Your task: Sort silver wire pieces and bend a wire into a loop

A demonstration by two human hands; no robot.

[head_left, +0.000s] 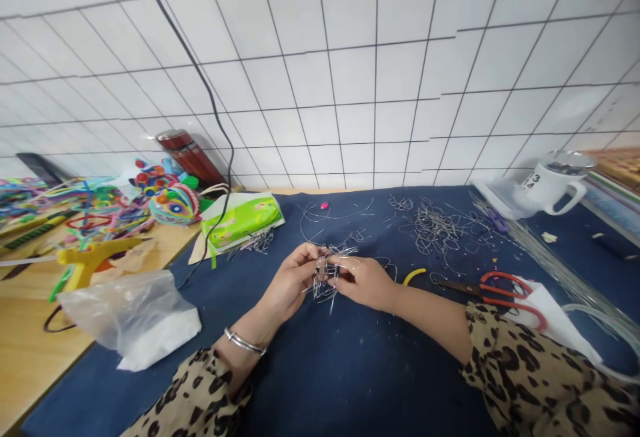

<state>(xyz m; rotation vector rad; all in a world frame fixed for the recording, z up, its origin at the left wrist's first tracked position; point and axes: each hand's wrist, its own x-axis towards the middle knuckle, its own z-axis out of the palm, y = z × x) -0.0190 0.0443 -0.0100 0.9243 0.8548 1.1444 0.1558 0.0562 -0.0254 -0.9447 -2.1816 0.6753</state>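
Note:
Between my two hands, above the dark blue cloth [320, 370], is a small bundle of bent silvery wire [323, 284] with loose ends sticking out all round. My left hand [293, 280] pinches it from the left with thumb and fingers. From the right, the fingers of my right hand [365, 282] are closed on the same bundle. Its inner shape is partly hidden by my fingertips. Just beyond my right wrist lies a yellow curved handle [415, 276], partly covered by my arm. Red-handled scissors [515, 294] rest beside my right forearm.
A tangle of wire [437, 227] and long straight wires [570, 270] lie to the right, near a white mug [555, 187]. Leftward are a green tissue pack [245, 220], a plastic bag [135, 317], a yellow glue gun [90, 264] and a dark hanging cable [200, 70].

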